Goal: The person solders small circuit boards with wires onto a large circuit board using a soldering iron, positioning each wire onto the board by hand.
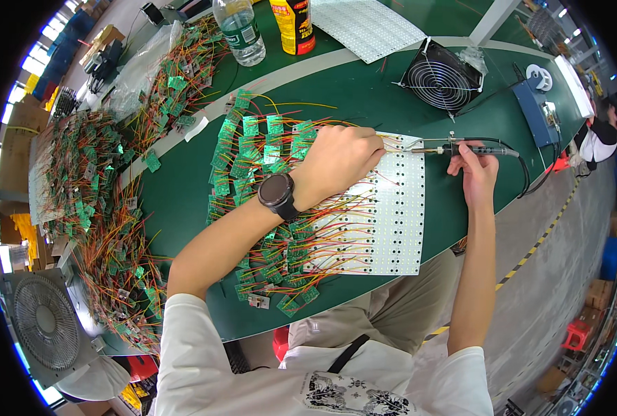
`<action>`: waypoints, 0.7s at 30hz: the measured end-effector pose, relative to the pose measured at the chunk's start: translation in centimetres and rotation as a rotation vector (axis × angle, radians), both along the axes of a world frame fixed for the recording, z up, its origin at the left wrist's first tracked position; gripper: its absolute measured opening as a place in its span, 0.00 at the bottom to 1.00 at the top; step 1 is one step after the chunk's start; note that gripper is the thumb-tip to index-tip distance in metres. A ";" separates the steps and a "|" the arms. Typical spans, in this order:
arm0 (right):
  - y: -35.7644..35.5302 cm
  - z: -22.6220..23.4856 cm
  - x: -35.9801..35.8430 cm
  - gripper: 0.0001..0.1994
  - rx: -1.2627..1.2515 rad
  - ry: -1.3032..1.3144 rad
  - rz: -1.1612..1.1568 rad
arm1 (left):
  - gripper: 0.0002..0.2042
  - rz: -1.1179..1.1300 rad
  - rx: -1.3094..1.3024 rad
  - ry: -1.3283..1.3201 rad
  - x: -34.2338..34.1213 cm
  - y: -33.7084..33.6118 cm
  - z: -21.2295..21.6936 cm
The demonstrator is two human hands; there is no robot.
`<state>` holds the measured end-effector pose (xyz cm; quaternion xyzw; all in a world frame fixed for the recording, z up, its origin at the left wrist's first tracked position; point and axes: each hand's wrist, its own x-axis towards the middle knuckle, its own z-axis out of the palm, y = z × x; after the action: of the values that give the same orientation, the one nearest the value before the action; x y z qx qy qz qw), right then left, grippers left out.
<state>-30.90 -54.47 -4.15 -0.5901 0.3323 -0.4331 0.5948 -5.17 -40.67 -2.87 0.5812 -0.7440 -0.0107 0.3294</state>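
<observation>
My right hand (475,166) is wrapped round a soldering iron (489,150) with a thin metal feed tube along it. The iron's tip points left over the upper right of a white LED panel (397,236). My left hand (343,158), with a dark watch on its wrist, is closed above the panel. Its fingertips pinch a thin wire (389,142) close to the iron's tip; the exact grip is partly hidden. Red and yellow wires run across the panel to rows of small green circuit boards (249,149) on its left.
Heaps of wired green boards (90,166) cover the table's left side. At the back stand a plastic bottle (240,35), a yellow-red can (292,26), another LED sheet (367,26) and a black fan (441,76). A blue soldering unit (536,114) with cables sits at right.
</observation>
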 end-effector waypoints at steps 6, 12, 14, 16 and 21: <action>0.0 0.0 0.0 0.10 -0.021 0.006 0.029 | 0.06 -0.001 0.020 0.024 0.0 0.1 0.1; 0.2 0.1 0.1 0.10 -0.020 0.003 0.033 | 0.06 -0.010 0.010 0.022 0.1 0.2 0.3; 0.1 0.0 0.1 0.10 -0.035 0.011 0.037 | 0.07 -0.009 0.020 0.024 0.1 0.2 0.3; 0.1 0.0 0.0 0.10 -0.038 0.012 0.045 | 0.07 -0.008 0.032 0.025 0.0 0.2 0.4; 0.0 -0.1 -0.1 0.09 -0.038 0.017 0.060 | 0.07 -0.015 0.018 0.021 0.0 0.1 0.3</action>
<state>-31.02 -54.51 -4.28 -0.6147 0.3113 -0.4160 0.5934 -5.14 -40.57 -2.53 0.5784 -0.7448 -0.0260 0.3318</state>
